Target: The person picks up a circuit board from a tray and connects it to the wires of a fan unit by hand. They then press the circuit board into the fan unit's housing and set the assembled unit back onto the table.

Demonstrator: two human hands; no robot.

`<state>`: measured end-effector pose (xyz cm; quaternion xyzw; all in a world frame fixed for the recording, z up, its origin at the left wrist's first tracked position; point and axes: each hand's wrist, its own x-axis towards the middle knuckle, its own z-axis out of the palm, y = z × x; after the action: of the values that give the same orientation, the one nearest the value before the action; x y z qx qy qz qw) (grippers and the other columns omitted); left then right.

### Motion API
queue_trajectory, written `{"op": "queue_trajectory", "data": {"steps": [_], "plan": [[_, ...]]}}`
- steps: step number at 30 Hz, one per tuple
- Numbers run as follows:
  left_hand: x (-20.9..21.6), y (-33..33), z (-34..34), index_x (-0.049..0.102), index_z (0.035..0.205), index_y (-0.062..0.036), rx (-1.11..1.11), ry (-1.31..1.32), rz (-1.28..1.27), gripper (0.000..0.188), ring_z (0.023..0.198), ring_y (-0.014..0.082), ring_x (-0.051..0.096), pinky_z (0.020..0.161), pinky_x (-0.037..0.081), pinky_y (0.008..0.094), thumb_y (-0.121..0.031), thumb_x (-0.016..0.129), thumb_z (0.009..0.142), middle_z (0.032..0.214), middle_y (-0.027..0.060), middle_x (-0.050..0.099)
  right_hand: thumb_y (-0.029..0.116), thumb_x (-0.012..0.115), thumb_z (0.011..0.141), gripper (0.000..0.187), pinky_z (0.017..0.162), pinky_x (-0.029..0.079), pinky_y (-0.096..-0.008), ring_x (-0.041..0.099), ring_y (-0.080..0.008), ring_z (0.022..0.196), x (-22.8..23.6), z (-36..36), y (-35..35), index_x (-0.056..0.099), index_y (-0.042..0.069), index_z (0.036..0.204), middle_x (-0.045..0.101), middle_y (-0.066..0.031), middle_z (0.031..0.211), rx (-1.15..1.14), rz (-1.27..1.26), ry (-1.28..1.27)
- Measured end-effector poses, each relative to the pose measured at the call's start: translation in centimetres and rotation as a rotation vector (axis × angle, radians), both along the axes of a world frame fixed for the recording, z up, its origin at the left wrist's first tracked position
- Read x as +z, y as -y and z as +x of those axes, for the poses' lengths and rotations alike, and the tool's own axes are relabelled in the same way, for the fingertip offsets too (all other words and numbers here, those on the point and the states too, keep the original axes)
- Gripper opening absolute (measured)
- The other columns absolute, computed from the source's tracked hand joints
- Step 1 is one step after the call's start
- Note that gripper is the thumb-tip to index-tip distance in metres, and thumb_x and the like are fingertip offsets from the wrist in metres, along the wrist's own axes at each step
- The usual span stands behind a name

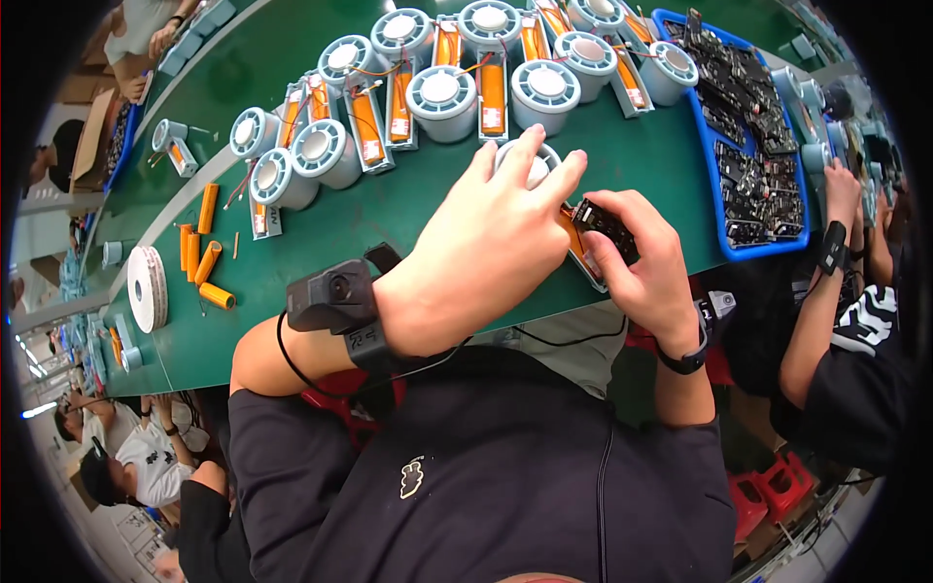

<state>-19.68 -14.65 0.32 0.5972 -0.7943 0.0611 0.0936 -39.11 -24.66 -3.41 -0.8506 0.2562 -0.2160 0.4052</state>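
Observation:
My left hand (496, 233) lies over a light-blue round-headed device (537, 173), its visible fingers spread across the head. The thumb and the underside of that hand are hidden. Close beside it, my right hand (641, 257) grips a small black circuit board (604, 229) between thumb and fingers. The board is tilted above the device's long housing (583, 260), where some orange shows. A thin wire appears to run near the board's left edge; its end cannot be made out.
Several similar devices (442, 92) with orange battery cells stand in rows across the green table (389, 209). A blue tray (724, 214) of black boards is at right. Loose orange cells (207, 260) and a white reel (148, 289) lie left. Other people sit on both sides.

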Motion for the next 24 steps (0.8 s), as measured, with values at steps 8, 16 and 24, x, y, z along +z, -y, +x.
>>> {"op": "queue_trajectory", "data": {"steps": [8,16,24], "plan": [[-1.3,0.7,0.7,0.072,0.091,-0.0022,-0.055,-0.021,-0.130,0.012,0.129,0.0376,0.057,0.108,0.049,0.0493,-0.006,0.068,0.080,0.139,0.0118,0.060,0.000,0.074,0.085,0.032,0.077,0.053,-0.0352,0.065,-0.0285,0.084,-0.3,0.8,0.2,0.065,-0.002,0.116,0.068,-0.0155,0.102,-0.072,-0.257,0.067],[-2.9,-0.1,3.5,0.071,0.093,-0.0044,-0.201,-0.290,-0.279,0.019,0.116,0.0301,0.064,0.098,0.057,0.0481,-0.010,0.074,0.076,0.124,0.0119,0.065,0.003,0.078,0.084,0.028,0.076,0.052,-0.0332,0.065,-0.0232,0.082,-0.2,0.3,-0.2,0.068,-0.001,0.109,0.069,-0.0125,0.097,-0.138,-0.032,0.082],[-2.8,-0.2,2.2,0.073,0.101,-0.0048,-0.147,-0.181,-0.375,0.025,0.117,0.0322,0.065,0.095,0.059,0.0494,-0.007,0.074,0.076,0.122,0.0112,0.068,0.005,0.079,0.084,0.026,0.072,0.051,-0.0306,0.061,-0.0197,0.078,-0.5,1.1,-0.4,0.070,-0.001,0.107,0.068,-0.0103,0.092,-0.100,-0.067,0.119]]}}
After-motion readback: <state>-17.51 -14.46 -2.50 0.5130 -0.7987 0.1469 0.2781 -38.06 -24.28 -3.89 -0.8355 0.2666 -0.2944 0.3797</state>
